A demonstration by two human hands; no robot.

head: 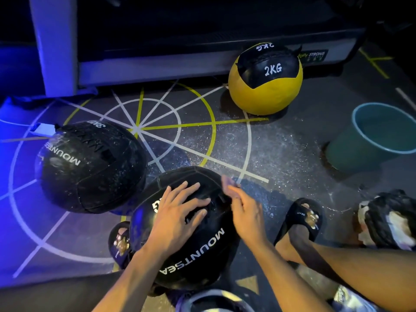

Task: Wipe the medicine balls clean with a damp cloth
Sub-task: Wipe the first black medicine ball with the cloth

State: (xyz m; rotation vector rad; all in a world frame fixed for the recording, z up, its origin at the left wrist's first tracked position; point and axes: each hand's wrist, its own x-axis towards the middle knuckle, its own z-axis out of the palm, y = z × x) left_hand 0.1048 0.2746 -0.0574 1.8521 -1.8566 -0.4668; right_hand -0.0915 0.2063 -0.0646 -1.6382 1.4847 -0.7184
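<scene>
between the person's feet, on the marked gym floor (281,149), sits the near black medicine ball (193,239), with the left hand (180,212) spread flat over its top, fingers straight and pressing, nothing gripped. the right hand (245,215) is at the ball's right shoulder, its fingertips pinching a small pale cloth (228,183), blurred, so how much of it touches the ball is hard to tell. to wipe well, i'd keep the left palm firm so the ball cannot roll, lay the cloth flatter under the fingers, and work along the seams, turning the ball to reach the underside. a second black ball (90,165) lies just to the left, speckled with dust, and a yellow 2kg ball (265,79) waits further off; the teal bucket (360,127) stands near on the right for re-wetting.
</scene>
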